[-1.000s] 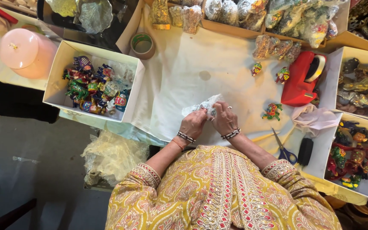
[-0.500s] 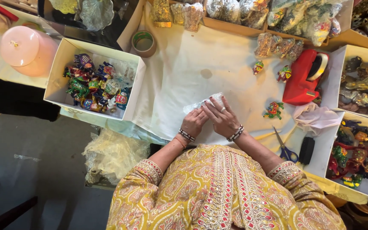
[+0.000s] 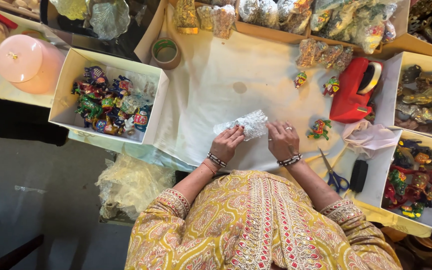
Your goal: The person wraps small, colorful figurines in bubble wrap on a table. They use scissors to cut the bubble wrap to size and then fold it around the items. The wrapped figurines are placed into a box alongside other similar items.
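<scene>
Both hands rest on a bubble-wrapped bundle lying on the white-covered counter. The left hand has its grip clenched on the bundle's near left end; the right hand presses its right end with loosely curled fingers. A painted figurine sits just right of that hand, scissors nearer the body.

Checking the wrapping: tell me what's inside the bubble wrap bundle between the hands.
The bubble wrap bundle lies on the white cloth, the left hand and right hand touching it. Its contents are covered; nothing inside shows.
</scene>
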